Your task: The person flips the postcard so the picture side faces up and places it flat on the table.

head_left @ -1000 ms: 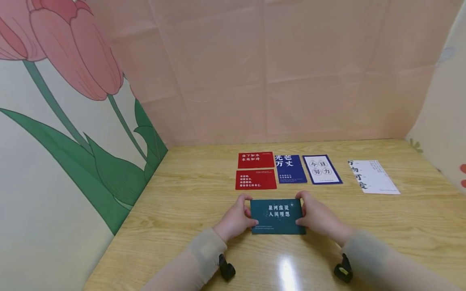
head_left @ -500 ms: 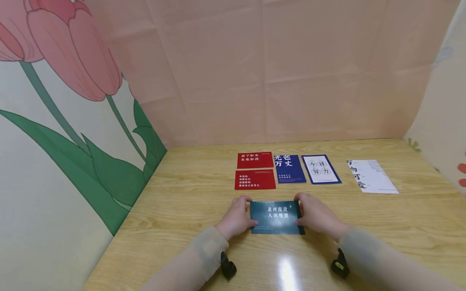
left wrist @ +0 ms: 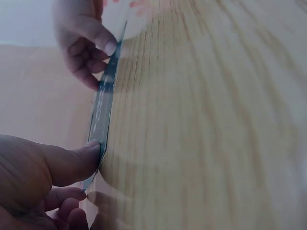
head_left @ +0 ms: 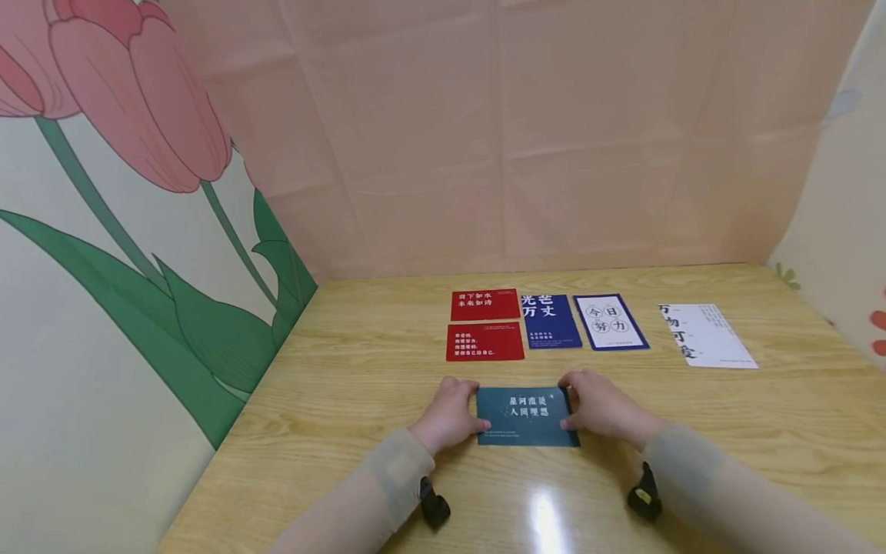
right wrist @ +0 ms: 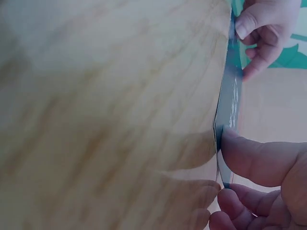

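Note:
A dark teal postcard (head_left: 527, 419) with white Chinese lettering lies between both hands near the front middle of the table, low over the wood. My left hand (head_left: 448, 417) holds its left end, thumb on the near part of that edge and forefinger at the far corner. At the opposite end, my right hand (head_left: 601, 409) grips the card the same way. Seen from the left wrist, the postcard (left wrist: 101, 117) looks thin and edge-on, close to the tabletop. The right wrist view shows the thumb (right wrist: 254, 158) pressed on the card's face, other fingers curled beneath.
Behind the hands lie two red cards (head_left: 485, 342), one beyond the other. To their right are a blue card (head_left: 554, 327), a white card with a blue border (head_left: 612, 323) and, farther off, a white card (head_left: 720, 338). A pink cloth (head_left: 484, 154) hangs behind the table.
The teal postcard's far edge has come down slightly toward the near side, so the card looks flatter. Both hands have sunk a little with it. The other cards stay put.

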Action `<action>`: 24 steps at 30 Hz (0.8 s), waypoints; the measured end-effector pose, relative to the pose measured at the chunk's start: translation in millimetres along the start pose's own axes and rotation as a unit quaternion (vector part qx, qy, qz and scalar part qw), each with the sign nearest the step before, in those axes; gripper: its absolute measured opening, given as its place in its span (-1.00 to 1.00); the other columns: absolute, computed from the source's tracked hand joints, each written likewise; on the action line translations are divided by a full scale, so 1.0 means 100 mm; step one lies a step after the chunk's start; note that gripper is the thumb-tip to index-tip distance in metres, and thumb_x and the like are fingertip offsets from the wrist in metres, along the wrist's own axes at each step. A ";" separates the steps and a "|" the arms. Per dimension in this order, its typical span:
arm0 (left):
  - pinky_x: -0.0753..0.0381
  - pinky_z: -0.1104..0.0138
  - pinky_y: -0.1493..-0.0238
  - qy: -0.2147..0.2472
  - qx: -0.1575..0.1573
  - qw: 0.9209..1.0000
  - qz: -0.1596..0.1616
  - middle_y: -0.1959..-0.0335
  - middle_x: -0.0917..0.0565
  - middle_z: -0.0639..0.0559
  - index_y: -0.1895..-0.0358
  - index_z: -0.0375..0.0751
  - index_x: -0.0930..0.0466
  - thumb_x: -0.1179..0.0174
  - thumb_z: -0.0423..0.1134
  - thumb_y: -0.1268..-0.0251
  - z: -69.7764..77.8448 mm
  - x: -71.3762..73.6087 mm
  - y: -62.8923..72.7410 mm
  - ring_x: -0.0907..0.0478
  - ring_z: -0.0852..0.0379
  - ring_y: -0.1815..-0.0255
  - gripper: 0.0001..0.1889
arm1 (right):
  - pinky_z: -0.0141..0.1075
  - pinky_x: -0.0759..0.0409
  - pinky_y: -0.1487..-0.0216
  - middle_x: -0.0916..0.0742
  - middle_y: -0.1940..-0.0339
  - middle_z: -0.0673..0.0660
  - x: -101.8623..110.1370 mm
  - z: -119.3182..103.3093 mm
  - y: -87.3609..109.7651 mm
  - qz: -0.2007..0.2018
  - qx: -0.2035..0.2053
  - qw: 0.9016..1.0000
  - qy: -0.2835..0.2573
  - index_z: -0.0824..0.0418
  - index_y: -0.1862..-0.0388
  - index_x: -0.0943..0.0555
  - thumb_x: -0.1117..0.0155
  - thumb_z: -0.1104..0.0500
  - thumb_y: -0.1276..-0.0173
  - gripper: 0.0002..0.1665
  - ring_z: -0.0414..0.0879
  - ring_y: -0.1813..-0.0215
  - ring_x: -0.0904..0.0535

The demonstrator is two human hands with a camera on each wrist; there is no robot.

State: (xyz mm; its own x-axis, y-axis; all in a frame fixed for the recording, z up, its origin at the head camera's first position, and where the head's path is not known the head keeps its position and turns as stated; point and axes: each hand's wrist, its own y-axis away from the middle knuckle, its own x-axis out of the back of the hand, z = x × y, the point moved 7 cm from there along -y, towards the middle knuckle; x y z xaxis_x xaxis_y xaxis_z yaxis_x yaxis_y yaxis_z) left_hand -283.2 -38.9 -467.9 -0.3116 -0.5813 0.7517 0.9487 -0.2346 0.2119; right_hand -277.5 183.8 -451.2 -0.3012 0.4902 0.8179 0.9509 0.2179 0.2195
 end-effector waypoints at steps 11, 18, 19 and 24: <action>-0.48 0.26 0.03 0.000 0.000 1.000 -0.006 0.06 -0.37 0.03 -0.39 -0.07 -0.35 -0.43 -0.05 -0.07 -0.02 0.00 0.02 -0.33 0.09 0.04 -0.24 | 0.00 -0.48 0.00 -0.57 0.12 0.15 0.00 0.00 0.05 0.000 0.014 1.000 0.015 0.33 -0.24 -0.50 -0.54 0.10 -0.04 -0.22 0.02 0.12 -0.44; -0.35 0.21 -0.18 -0.119 -0.111 0.986 -0.042 -0.10 -0.40 0.12 -0.36 0.11 -0.40 -0.29 0.19 -0.15 0.31 -0.12 0.21 -0.29 0.15 -0.09 -0.32 | -0.07 -0.48 0.07 -0.55 0.16 0.13 -0.01 0.01 0.06 -0.003 0.015 1.000 0.012 0.31 -0.25 -0.50 -0.53 0.10 -0.06 -0.23 0.00 0.15 -0.43; -0.30 0.20 -0.24 -0.145 -0.137 0.978 -0.059 -0.18 -0.38 0.15 -0.37 0.15 -0.38 -0.25 0.23 -0.17 0.38 -0.16 0.27 -0.27 0.15 -0.16 -0.32 | -0.08 -0.49 0.08 -0.55 0.16 0.13 -0.01 0.01 0.06 -0.002 0.017 1.000 0.013 0.31 -0.25 -0.50 -0.53 0.09 -0.06 -0.23 0.00 0.16 -0.43; -0.16 0.11 -0.38 -0.240 -0.217 0.937 -0.130 -0.44 -0.19 0.18 -0.44 0.30 -0.20 -0.04 0.38 -0.22 0.58 -0.38 0.47 -0.12 0.11 -0.41 -0.27 | -0.06 -0.49 0.09 -0.55 0.16 0.13 -0.01 0.02 0.05 0.002 0.024 0.999 0.023 0.31 -0.24 -0.51 -0.52 0.05 -0.06 -0.23 0.00 0.17 -0.43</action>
State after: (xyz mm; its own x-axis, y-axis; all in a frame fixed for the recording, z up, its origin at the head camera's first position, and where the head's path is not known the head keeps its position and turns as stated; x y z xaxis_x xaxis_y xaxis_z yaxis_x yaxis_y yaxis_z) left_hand -223.4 16.8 -450.3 -0.3702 -0.0669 0.9266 0.7012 -0.6744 0.2314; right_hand -272.2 186.4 -452.1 -0.2923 0.4518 0.8428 0.9473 0.2574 0.1906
